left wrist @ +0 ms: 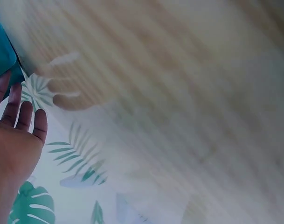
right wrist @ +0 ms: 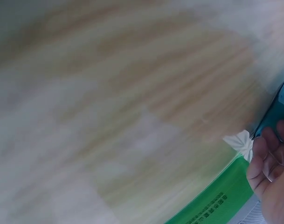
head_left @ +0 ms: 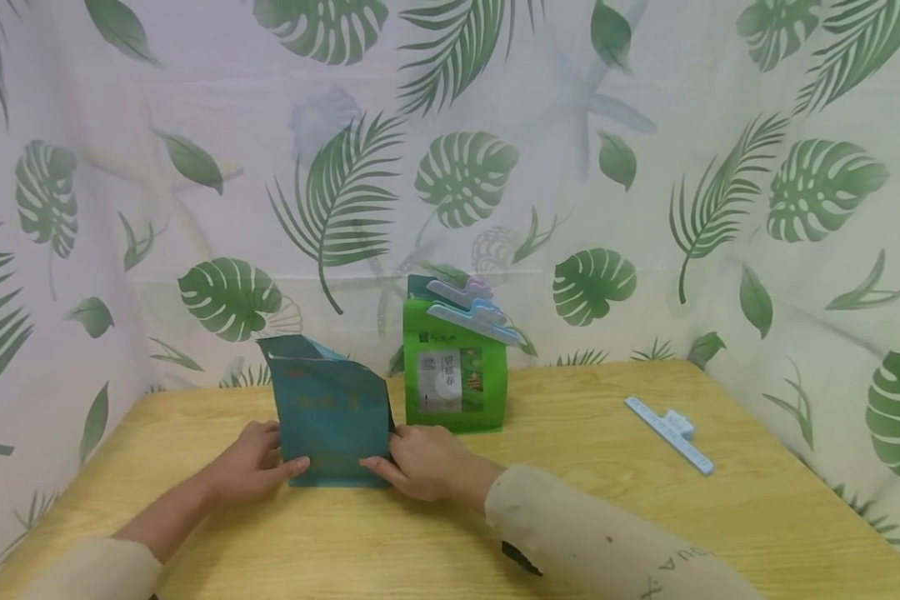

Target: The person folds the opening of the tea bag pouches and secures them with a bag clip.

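Note:
A teal pouch (head_left: 333,417) stands upright on the table, its top edge unsealed and gaping. On its left side my left hand (head_left: 251,467) holds it low down, thumb across the front corner and fingers at the side edge. My right hand (head_left: 427,462) grips the opposite side, thumb on the front face and the other fingers partly hidden behind the edge. The left wrist view has the left fingers (left wrist: 13,109) against the teal side of the pouch (left wrist: 2,51). Seen from the right wrist, the curled right fingers (right wrist: 267,154) are beside the pouch (right wrist: 277,109).
Just behind the right hand stands a green tea bag (head_left: 453,375) with a printed label, its folded top held by a blue clip (head_left: 472,319) and a lilac clip (head_left: 461,292). Another light blue clip (head_left: 667,433) lies on the wooden table (head_left: 570,450) at the right. A leaf-patterned curtain (head_left: 465,208) hangs behind.

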`<action>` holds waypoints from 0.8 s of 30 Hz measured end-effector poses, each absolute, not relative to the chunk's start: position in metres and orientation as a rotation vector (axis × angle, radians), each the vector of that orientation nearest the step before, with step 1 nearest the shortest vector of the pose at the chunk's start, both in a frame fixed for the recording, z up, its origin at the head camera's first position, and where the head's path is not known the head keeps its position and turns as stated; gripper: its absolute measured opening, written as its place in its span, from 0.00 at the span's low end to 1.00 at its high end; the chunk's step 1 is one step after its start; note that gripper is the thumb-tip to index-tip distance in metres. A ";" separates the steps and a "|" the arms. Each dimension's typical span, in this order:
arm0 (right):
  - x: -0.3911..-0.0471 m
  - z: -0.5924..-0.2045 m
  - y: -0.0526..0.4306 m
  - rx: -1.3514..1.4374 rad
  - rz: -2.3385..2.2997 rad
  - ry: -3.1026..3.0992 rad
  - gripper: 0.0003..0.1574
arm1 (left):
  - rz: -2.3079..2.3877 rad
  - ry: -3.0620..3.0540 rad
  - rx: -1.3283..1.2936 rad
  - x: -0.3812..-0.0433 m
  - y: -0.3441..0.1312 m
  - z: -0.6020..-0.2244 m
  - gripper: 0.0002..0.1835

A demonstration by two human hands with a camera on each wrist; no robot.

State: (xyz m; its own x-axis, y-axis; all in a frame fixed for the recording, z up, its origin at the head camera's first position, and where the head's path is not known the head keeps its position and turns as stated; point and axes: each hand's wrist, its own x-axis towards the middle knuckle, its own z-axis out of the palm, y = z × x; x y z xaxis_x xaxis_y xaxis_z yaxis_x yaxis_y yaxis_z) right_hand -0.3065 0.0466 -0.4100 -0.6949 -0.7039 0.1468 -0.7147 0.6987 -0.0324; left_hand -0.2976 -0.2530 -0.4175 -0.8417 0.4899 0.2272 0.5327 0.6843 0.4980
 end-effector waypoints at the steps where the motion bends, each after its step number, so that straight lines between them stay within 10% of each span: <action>1: -0.306 -0.410 0.048 1.162 0.130 -2.781 0.34 | -0.825 -2.806 -0.875 -0.297 -0.252 -0.418 0.22; 24: -0.306 -0.414 0.091 1.247 0.223 -2.686 0.29 | -1.009 -2.833 -1.107 -0.298 -0.219 -0.411 0.20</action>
State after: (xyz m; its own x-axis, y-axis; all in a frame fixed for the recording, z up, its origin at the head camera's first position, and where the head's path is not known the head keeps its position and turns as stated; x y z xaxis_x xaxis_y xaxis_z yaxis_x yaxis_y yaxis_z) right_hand -0.3064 0.0911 -0.4137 -0.6352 -0.7412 0.2173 -0.7668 0.6388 -0.0628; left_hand -0.2979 -0.2192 -0.4110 -0.7598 0.6298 0.1614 0.5901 0.5638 0.5778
